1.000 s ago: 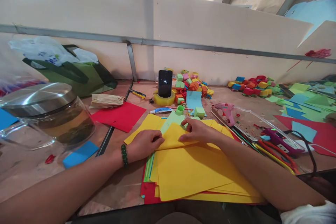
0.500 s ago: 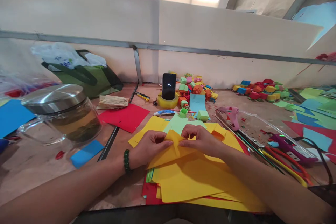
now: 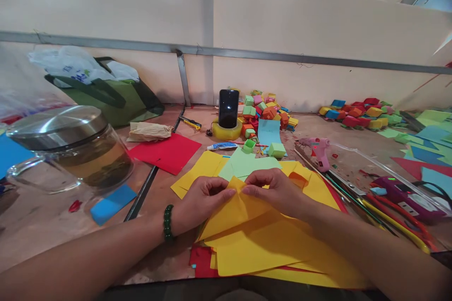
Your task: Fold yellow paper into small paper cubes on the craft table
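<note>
A sheet of yellow paper (image 3: 236,214) is held up at its far edge by both hands, creased between the fingertips. My left hand (image 3: 203,202), a green bead bracelet at its wrist, pinches the paper from the left. From the right, my right hand (image 3: 278,190) pinches it close to the left thumb. Beneath lies a stack of yellow sheets (image 3: 261,251) with red paper under it. Just beyond my hands are light green paper (image 3: 243,162) and small green paper boxes (image 3: 277,150).
A lidded glass jug (image 3: 106,160), blue paper (image 3: 113,204) and red paper (image 3: 169,153) lie left. At the back stand a phone (image 3: 228,109) and piled paper cubes (image 3: 270,112). A pink glue gun (image 3: 319,153), scissors (image 3: 399,225) and a purple power strip (image 3: 406,195) are right.
My view has tilted down slightly and come nearer. The hands have drawn closer together at the crease, and the paper's raised edge looks flatter between them.
</note>
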### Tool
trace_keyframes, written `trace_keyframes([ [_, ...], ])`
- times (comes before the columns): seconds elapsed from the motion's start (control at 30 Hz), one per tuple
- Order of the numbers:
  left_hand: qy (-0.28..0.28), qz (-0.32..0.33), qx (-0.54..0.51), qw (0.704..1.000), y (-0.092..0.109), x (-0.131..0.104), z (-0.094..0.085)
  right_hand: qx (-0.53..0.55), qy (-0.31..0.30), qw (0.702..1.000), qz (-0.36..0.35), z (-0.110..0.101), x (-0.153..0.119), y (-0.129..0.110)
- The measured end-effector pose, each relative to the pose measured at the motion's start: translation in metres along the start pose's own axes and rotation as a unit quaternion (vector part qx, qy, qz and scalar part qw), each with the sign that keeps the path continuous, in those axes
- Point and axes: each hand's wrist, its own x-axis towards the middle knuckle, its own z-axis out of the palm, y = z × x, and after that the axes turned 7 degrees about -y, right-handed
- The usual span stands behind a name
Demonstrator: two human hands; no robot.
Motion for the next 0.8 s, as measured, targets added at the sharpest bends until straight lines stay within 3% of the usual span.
trace_keyframes([
  [0.5,0.035,0.072,0.113,0.990,0.0022,-0.0045,0.0017,0.027,-0.020,0.999,-0.022,0.0035,-0.0046,-0.0017],
  [0.8,0.045,0.081,0.144,0.985,-0.0016,-0.0060,0.0014,0.024,-0.023,0.999,-0.022,0.0037,-0.0056,-0.0039],
])
